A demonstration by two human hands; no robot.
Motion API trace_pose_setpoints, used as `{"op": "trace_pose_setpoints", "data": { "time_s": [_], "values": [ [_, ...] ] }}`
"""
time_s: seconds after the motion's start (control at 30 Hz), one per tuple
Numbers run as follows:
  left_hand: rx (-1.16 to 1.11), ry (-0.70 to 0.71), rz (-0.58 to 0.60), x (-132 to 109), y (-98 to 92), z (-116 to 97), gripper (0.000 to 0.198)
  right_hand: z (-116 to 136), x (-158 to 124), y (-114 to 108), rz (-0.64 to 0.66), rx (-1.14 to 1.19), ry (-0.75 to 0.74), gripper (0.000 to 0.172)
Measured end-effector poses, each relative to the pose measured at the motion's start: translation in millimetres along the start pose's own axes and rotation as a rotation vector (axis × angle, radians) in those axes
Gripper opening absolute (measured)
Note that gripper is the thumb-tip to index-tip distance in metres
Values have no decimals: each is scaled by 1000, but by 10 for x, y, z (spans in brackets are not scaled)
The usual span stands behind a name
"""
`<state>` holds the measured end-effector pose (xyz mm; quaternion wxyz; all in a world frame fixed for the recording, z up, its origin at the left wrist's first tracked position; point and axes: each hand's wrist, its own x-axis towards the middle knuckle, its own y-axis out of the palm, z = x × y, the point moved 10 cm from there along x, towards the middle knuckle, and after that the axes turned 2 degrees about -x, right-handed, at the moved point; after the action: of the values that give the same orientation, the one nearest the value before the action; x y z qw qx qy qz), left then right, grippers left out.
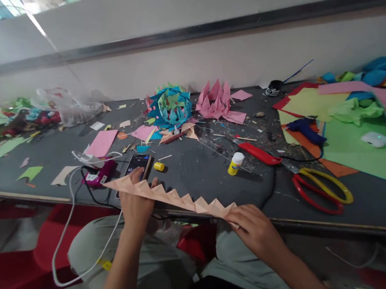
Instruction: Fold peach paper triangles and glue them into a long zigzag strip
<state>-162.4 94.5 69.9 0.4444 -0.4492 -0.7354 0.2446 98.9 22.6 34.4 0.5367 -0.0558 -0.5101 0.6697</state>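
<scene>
A long peach paper strip [174,198] with a zigzag, pointed upper edge stretches between my hands along the table's front edge. My left hand [137,205] is closed on its left part, over the lower end of a phone [140,162]. At the strip's right end, my right hand [254,226] pinches the paper between thumb and fingers. Beyond the strip lie a yellow cap [159,166] and an uncapped-looking yellow glue stick [236,163] with a white top, standing slightly tilted.
Scissors [323,188] and a red-handled tool [259,153] lie right of the glue. Folded blue-green [174,106] and pink [213,101] paper pieces stand near the wall. A magenta box [100,174] with cables is at left; coloured sheets [363,154] cover the right.
</scene>
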Motion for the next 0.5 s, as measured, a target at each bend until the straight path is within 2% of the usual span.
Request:
{"op": "trace_pose_setpoints", "data": {
  "time_s": [0.1,0.17,0.23,0.5],
  "values": [
    [284,-155,-10,223,29,252,71,15,-4,-7,1,13,-26,18],
    [388,-259,73,296,107,405,83,18,-7,-15,-10,17,-27,19],
    [442,-294,142,340,159,465,86,19,-14,-18,-19,20,-28,20],
    [498,-353,207,430,131,493,83,22,-25,26,-9,25,-62,19]
  ]
}}
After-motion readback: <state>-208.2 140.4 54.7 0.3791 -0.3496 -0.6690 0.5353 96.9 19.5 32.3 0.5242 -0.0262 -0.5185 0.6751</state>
